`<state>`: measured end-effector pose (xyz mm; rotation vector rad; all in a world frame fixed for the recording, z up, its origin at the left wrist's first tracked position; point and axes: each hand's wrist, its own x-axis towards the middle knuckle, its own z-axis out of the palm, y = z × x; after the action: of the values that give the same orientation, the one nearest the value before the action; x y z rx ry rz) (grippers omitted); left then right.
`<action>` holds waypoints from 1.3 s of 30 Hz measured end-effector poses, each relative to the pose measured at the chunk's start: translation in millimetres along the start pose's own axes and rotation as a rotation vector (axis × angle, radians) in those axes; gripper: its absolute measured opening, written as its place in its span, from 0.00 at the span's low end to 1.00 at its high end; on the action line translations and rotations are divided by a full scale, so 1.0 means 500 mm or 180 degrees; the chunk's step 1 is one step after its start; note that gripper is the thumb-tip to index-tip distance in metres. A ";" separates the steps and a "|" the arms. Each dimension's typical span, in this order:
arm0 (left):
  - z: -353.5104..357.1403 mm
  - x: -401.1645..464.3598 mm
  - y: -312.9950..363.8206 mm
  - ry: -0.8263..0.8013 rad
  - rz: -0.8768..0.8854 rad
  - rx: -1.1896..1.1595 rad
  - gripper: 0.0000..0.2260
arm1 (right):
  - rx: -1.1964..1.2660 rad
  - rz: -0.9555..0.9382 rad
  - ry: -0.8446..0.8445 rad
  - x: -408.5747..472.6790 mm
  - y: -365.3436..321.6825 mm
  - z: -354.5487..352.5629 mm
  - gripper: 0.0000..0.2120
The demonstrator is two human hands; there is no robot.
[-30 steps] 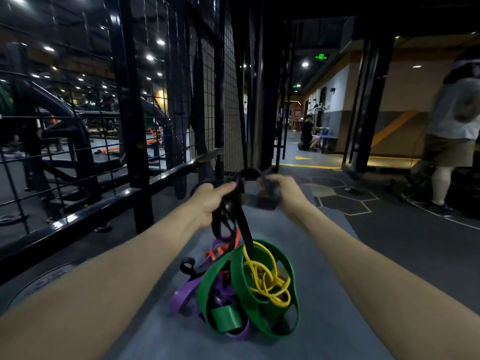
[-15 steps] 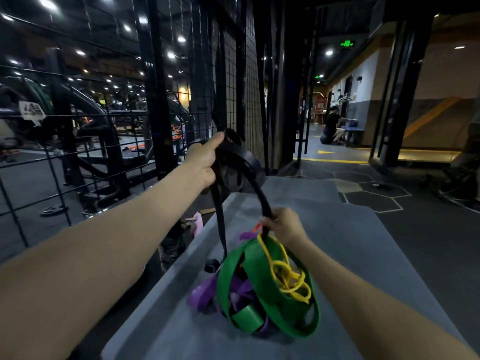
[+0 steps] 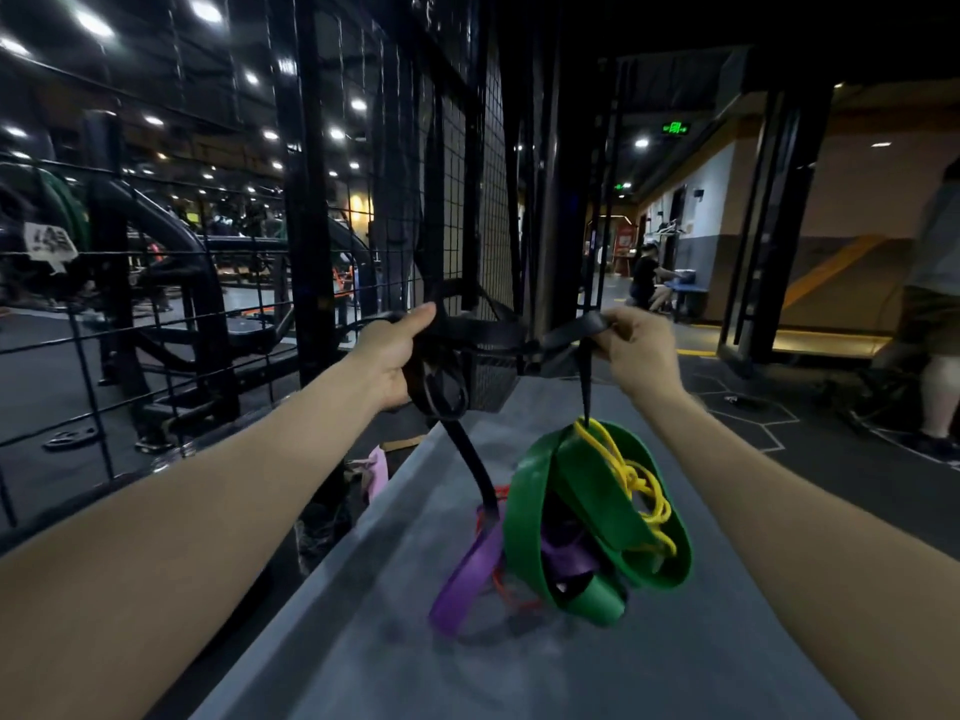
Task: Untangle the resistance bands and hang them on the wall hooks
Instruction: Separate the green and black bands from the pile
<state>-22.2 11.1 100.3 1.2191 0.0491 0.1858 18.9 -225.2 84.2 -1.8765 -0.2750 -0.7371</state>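
The tangle of green band [image 3: 597,517], purple band [image 3: 467,579] and yellow band [image 3: 641,480] rests on the grey bench [image 3: 363,641], near its left edge. Above the tangle, the left hand [image 3: 389,356] and right hand [image 3: 636,350] each grip the black band [image 3: 470,459], stretched between them; its tails run down into the pile. Pulling harder could drag the whole knot off that edge. Beyond the tangle, the mesh fence [image 3: 467,200] crowds the left; open floor lies right.

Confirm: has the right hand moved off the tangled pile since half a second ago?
Yes. The right hand has risen from the wide green rubber band on the grey bench, and now pinches the black band above it.
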 end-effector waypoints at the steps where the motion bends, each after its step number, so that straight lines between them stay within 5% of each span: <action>1: -0.004 0.001 -0.010 0.0006 -0.0022 0.0057 0.06 | -0.0124 0.0024 -0.0099 -0.018 0.014 0.003 0.09; 3: -0.023 0.004 -0.034 0.0046 -0.0120 0.0167 0.06 | -0.0479 0.0125 -0.0544 -0.067 0.054 0.014 0.03; 8: -0.096 0.001 -0.070 0.0462 -0.0279 0.0334 0.09 | -0.0881 0.0269 -0.1268 -0.173 0.105 0.036 0.13; 12: -0.149 -0.019 -0.082 0.0644 -0.0275 0.1022 0.08 | -0.1331 0.0002 -0.2070 -0.205 0.119 0.067 0.04; 14: -0.172 -0.033 -0.094 0.0602 -0.0324 0.1373 0.09 | -0.1536 -0.0155 -0.2355 -0.225 0.140 0.089 0.14; 18: -0.214 -0.063 -0.145 0.0412 -0.0479 0.1974 0.13 | -0.2251 -0.0343 -0.2398 -0.259 0.175 0.128 0.24; 27: -0.317 -0.109 -0.377 0.0255 -0.1181 0.3182 0.12 | -0.3267 -0.1140 -0.2603 -0.348 0.210 0.132 0.15; 31: -0.338 -0.103 -0.404 -0.0095 -0.1697 0.5409 0.28 | -0.3275 -0.1223 -0.2471 -0.348 0.220 0.144 0.14; 36: -0.277 -0.064 -0.393 0.0939 0.0041 0.6731 0.37 | -0.3131 -0.1136 -0.2420 -0.337 0.233 0.150 0.18; 39: -0.219 -0.032 -0.410 0.0519 -0.0263 0.6633 0.32 | -0.3071 -0.1136 -0.2295 -0.341 0.241 0.150 0.20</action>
<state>-29.2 42.3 -130.6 3.2614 0.5348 0.1142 -26.7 -184.0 -129.0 -3.0426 -0.8340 -0.3957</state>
